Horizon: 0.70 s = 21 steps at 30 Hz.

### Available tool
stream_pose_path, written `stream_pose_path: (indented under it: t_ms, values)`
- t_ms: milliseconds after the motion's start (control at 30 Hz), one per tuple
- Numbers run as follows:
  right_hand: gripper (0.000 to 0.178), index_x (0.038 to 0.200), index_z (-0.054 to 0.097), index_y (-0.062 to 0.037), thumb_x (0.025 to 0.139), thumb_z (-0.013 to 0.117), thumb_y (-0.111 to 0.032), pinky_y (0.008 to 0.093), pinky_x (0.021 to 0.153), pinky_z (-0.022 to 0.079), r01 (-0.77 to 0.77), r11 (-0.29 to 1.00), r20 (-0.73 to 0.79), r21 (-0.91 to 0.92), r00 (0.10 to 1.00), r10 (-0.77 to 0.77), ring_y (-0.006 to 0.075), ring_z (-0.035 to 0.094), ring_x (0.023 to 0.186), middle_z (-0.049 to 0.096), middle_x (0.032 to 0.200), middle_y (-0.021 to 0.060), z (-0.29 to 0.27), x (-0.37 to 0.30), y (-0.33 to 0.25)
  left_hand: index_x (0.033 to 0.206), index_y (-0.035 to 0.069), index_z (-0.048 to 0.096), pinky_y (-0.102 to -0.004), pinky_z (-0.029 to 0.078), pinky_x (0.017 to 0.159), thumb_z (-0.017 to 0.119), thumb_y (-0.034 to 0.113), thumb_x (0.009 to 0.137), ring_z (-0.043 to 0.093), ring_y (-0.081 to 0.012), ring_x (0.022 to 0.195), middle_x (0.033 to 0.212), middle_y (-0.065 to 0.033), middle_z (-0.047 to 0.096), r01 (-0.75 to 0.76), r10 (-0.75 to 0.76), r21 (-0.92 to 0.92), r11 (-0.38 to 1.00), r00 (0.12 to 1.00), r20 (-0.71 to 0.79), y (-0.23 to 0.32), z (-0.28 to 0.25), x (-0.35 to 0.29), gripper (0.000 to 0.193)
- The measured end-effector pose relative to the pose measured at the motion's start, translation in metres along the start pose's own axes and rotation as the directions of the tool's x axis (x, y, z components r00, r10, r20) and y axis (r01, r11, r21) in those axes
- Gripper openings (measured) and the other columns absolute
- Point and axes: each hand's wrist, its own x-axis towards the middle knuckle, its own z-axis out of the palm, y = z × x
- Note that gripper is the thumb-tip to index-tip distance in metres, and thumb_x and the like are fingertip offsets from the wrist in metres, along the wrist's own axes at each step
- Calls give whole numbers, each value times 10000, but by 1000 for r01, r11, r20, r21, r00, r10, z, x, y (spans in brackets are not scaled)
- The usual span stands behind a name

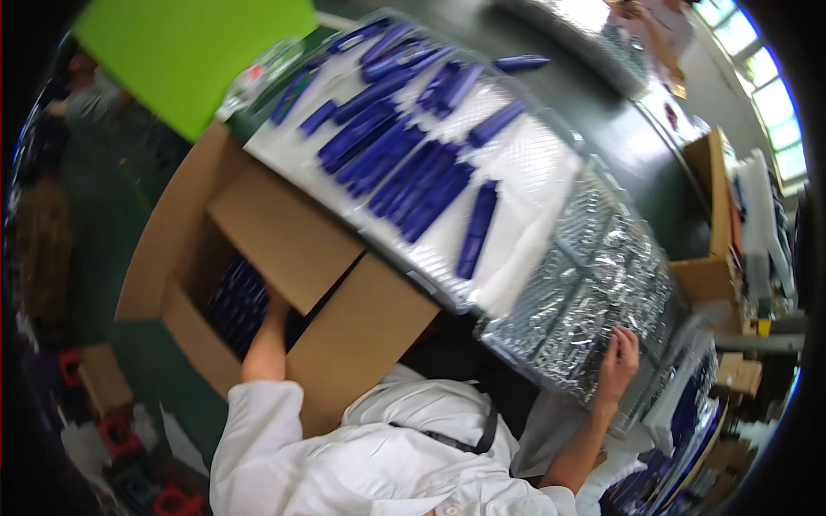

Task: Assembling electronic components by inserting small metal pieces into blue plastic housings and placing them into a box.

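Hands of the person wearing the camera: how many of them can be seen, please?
2. The left hand is inside the open cardboard box, its fingers hidden by a flap; the right hand is over the shiny plastic.

white top [344, 482] | short loose sleeves [258, 423] | black strap [457, 443] at waist
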Motion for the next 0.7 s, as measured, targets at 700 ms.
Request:
stream_pose_path:
  t_ms: [700]
  values:
    - [153,1018,720,-5,883,702,65,296,692,521,-75,967,-196,243,973,125,155,652,793,687,937,83,-39,0,-12,1370,65,605,-396,606,779,623,181,988,736,-258,988,1223,-126,709,860,-508,-387,332,509,695,81,-179,-58,399]
